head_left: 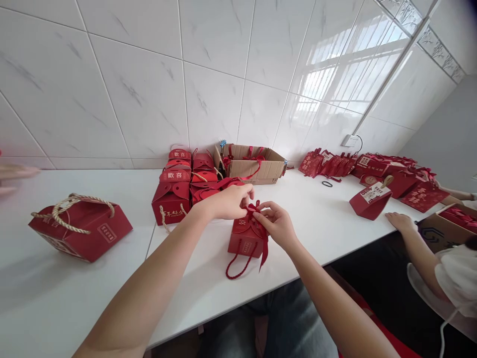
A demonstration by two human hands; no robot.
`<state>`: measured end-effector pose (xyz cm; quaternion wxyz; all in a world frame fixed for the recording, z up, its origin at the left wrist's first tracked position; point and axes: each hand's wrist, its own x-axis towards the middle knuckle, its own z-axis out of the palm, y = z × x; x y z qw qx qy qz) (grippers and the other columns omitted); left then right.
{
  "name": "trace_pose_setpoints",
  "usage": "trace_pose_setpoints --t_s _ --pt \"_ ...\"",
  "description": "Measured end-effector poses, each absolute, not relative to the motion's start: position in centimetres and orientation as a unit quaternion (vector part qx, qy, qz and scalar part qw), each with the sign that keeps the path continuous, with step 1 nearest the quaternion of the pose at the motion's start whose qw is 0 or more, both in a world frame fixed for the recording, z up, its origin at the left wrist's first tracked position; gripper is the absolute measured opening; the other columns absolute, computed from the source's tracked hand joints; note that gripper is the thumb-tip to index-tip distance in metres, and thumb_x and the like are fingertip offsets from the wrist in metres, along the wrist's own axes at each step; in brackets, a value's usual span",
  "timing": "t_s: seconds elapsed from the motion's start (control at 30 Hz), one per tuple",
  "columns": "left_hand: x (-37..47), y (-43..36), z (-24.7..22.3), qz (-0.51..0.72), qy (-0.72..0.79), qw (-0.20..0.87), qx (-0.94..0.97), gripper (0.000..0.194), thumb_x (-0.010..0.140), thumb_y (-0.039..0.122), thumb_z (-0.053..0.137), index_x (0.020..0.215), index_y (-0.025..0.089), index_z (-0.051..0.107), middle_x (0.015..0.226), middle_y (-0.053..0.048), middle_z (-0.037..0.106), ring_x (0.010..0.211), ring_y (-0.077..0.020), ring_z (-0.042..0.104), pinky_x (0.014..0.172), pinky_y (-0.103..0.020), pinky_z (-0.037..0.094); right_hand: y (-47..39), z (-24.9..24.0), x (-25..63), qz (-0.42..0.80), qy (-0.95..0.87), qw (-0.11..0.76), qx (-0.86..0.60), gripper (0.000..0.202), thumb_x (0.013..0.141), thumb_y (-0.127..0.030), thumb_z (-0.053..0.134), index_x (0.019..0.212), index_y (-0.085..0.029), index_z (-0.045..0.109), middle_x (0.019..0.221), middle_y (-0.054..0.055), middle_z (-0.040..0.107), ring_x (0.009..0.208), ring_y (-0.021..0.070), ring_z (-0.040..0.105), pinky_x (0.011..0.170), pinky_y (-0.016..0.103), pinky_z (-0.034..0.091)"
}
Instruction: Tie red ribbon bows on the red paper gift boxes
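Ribbon [263,233] between hands, cardboard box [257,168] behind.

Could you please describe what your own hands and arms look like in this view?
My left hand and right hand are both bare, with no gloves. I see no watch or bracelet at either wrist, and no sleeve on the parts of the arms in view. The fingernails are too small to judge for polish.

Small packing workroom, w/ tiled wall [212,64], long white table [208,293], red gift boxes [175,199].
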<state>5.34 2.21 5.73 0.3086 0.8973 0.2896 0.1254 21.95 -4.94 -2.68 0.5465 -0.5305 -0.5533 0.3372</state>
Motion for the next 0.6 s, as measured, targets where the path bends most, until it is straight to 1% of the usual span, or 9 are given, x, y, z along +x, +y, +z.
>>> trace_pose_setpoints --t_s 0.07,0.2,0.27,0.4,0.5,0.6 --pt "5.3 2.2 5.7 0.143 0.279 0.31 0.898 0.027 0.066 0.016 0.052 0.092 0.024 0.047 0.084 -0.001 0.063 0.075 -0.0173 0.059 0.061 -0.027 0.044 -4.9 -2.7 22.1 0.314 -0.566 0.533 -0.545 0.028 0.074 -0.047 0.066 0.081 -0.02 0.061 0.075 0.006 0.069 0.066 0.0196 0.064 0.05 0.027 0.043" --pt "5.5 2.0 5.5 0.186 0.258 0.314 0.895 0.024 0.07 0.014 0.05 0.092 0.024 0.046 0.081 0.0 0.06 0.071 -0.0155 0.056 0.061 -0.027 0.044 -4.8 -2.8 22.4 0.29 -0.595 0.489 -0.568 0.03 0.079 -0.048 0.059 0.084 -0.019 0.066 0.067 0.004 0.064 0.057 0.0161 0.056 0.051 0.028 0.041" --pt "5.7 2.0 5.3 0.201 0.252 0.313 0.894 0.024 0.071 0.014 0.05 0.092 0.024 0.045 0.079 0.0 0.059 0.069 -0.0151 0.055 0.06 -0.027 0.044 -4.8 -2.7 22.4 0.267 -0.607 0.478 -0.576 0.029 0.081 -0.047 0.057 0.084 -0.019 0.067 0.071 0.004 0.061 0.056 0.0145 0.052 0.05 0.028 0.039" --pt "6.1 2.1 5.0 0.226 0.238 0.302 0.895 0.021 0.073 0.015 0.05 0.092 0.024 0.045 0.083 -0.001 0.059 0.072 -0.0156 0.056 0.061 -0.027 0.044 -4.7 -2.5 22.2 0.18 -0.632 0.482 -0.58 0.026 0.082 -0.042 0.054 0.074 -0.019 0.062 0.091 0.007 0.054 0.061 0.0132 0.049 0.056 0.03 0.041" --pt "6.3 2.3 4.8 0.238 0.233 0.287 0.898 0.019 0.075 0.016 0.05 0.091 0.023 0.045 0.084 -0.001 0.059 0.071 -0.015 0.055 0.061 -0.027 0.044 -4.6 -2.4 22.1 0.165 -0.642 0.474 -0.579 0.026 0.086 -0.04 0.048 0.071 -0.019 0.056 0.088 0.006 0.052 0.066 0.0149 0.049 0.063 0.032 0.043" --pt "6.5 2.4 4.6 0.241 0.233 0.281 0.899 0.017 0.076 0.017 0.049 0.091 0.023 0.044 0.08 0.0 0.057 0.066 -0.0137 0.052 0.06 -0.027 0.043 -4.4 -2.6 22.1 0.169 -0.65 0.466 -0.576 0.029 0.088 -0.04 0.044 0.069 -0.02 0.053 0.086 0.006 0.053 0.074 0.0179 0.05 0.071 0.035 0.044"
